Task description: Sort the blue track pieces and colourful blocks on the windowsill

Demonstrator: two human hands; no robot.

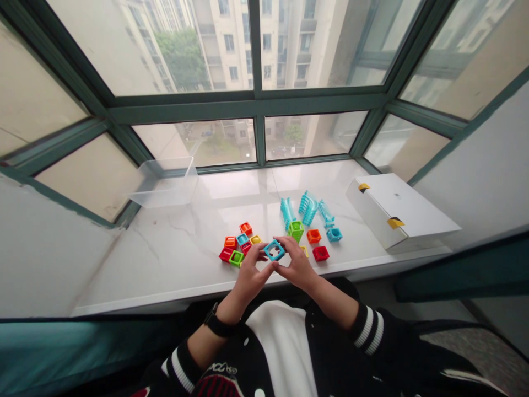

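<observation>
Between my two hands, a blue hollow toy block [274, 251] is held up near the front edge of the sill, its round opening facing me. My left hand [253, 270] pinches it from the left, with a dark watch on that wrist. From the right, my right hand [296, 263] grips the same block with fingers and thumb. Just left of my left hand lies a pile of orange, red, blue, yellow and green blocks, a green block [236, 258] among them. Right of my hands are a green block [295, 230], an orange block [314, 236], a red block [320, 253] and a blue block [334, 234].
Translucent turquoise track pieces [308, 208] lie behind the right-hand blocks. A clear plastic bin [165, 184] stands at the back left. On the right is a white box [400, 212] with yellow-black tabs. Green-framed windows enclose the marble-patterned sill [165, 270].
</observation>
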